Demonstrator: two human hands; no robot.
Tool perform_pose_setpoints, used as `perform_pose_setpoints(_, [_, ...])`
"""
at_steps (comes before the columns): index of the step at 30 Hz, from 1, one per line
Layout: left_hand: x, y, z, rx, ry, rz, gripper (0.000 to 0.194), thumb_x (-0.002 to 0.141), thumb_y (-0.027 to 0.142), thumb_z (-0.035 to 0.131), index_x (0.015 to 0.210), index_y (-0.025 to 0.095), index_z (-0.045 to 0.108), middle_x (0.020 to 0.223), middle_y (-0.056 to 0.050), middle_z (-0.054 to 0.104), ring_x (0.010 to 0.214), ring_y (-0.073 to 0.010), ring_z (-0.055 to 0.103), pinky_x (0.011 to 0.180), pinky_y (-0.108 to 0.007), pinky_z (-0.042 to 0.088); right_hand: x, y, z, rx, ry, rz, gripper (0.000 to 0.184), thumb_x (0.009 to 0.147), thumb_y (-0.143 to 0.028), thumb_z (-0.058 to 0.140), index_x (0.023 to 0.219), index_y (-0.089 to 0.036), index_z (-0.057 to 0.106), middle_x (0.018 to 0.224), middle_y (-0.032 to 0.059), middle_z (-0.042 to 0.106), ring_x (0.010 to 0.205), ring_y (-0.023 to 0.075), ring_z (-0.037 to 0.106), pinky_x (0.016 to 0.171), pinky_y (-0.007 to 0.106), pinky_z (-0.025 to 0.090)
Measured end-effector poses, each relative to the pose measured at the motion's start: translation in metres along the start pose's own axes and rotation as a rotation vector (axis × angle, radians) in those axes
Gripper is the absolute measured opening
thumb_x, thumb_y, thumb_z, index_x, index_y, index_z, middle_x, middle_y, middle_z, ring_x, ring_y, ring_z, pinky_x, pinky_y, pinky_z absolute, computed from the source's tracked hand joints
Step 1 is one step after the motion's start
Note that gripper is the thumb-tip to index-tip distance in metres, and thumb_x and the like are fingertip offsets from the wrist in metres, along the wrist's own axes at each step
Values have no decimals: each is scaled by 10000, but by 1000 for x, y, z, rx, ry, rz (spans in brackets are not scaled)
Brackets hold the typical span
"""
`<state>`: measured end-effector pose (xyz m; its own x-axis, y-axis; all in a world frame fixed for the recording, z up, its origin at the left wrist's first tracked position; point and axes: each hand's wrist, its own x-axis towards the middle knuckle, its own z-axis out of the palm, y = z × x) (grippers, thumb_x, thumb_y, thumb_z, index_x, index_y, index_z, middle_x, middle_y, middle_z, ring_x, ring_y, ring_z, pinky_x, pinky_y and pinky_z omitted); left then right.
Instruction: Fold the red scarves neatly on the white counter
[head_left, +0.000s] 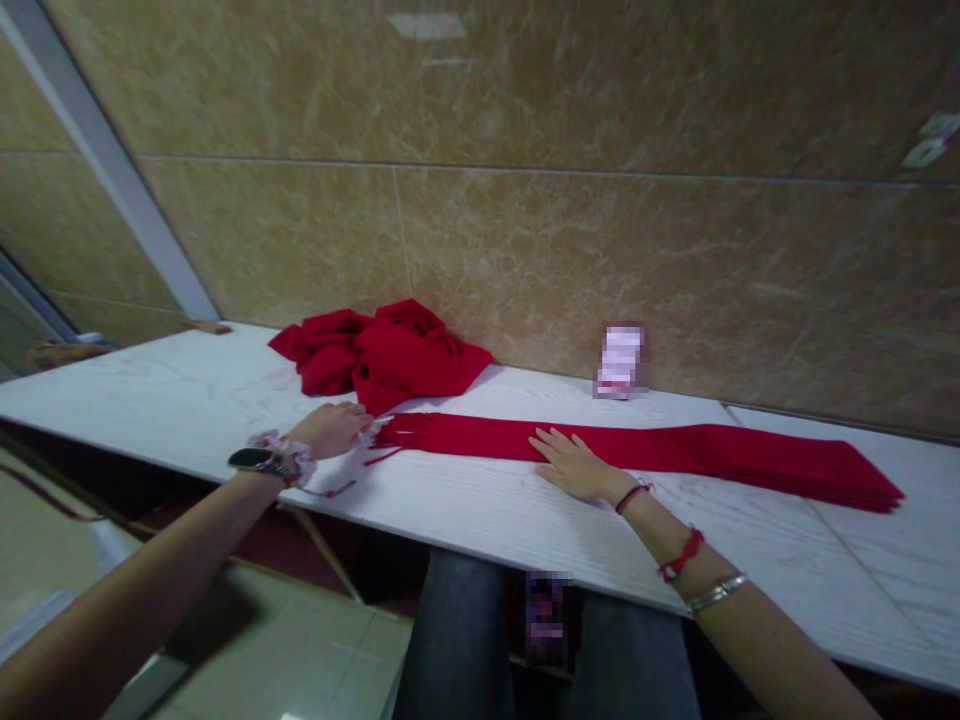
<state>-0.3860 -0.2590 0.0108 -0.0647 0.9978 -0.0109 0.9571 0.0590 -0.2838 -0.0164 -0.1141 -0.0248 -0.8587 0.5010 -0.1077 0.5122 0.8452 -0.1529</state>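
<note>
At the left, the white, wood-grained tabletop (150, 390) runs bare past a small, flat brown block (208, 327) by the wall. A crumpled heap of bright red cloth (409, 350) comes next, lying toward the back, just beyond the left hand.

The left grip (332, 430) is at the fringed end of a long, flat, folded strip of red cloth (630, 447). Its fingers point right, toward the thin red fringe (401, 432); whether they pinch any threads or only rest beside them, I cannot tell. From here the strip lies wholly to the right, so this hand is the nearer one to the fringe. One loose red strand (384, 456) angles out toward the front edge.

The strip's long axis runs left to right, roughly along the tabletop, between the two hands and on past them. The right grip (570, 465) holds nothing: it lies flat and palm down, fingers spread, pressing on the strip somewhat left of its middle, the wrist coming in from the near side. Behind the strip, a pale upright rectangle (621, 360), blurred out, stands against the wall.

Farther right, the strip ends in a slanted, layered edge (874, 490), well apart from both hands, the right one being closer.
</note>
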Motion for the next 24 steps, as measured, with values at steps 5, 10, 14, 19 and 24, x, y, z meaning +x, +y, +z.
perform_pose_setpoints(5, [0,31,-17,-227,256,226,278,822,190,374,1004,146,579,1079,-66,572,999,-161,513,903,-251,382,7,-10,0,13,78,-37,558,908,-463,235,1388,-181,278,1464,94,206,1338,279,130,1050,504,162])
perform_pose_setpoints(10, [16,62,-11,-181,195,369,288,738,115,457,992,176,579,1058,-66,577,987,-184,532,890,-291,403,6,-8,4,14,130,-64,547,914,-459,230,1378,-179,307,1452,108,245,1331,271,166,1055,472,173])
perform_pose_setpoints(14, [13,33,5,-95,163,275,237,730,90,440,892,167,594,957,-77,599,878,-192,564,811,-296,435,2,-4,7,8,154,-64,536,917,-452,227,1372,-184,319,1449,104,252,1331,248,180,1060,458,171])
perform_pose_setpoints(19, [4,7,14,-120,194,114,294,726,73,395,930,127,600,948,-107,595,881,-215,564,815,-325,438,3,-5,9,-3,170,-49,523,917,-441,245,1366,-189,332,1443,100,269,1324,251,203,1055,464,181])
perform_pose_setpoints(24, [15,43,6,-303,319,243,313,766,86,363,976,151,586,1051,-76,576,993,-183,516,894,-298,396,4,-4,10,-6,185,-49,518,915,-439,250,1362,-193,341,1439,97,280,1319,249,218,1051,465,192])
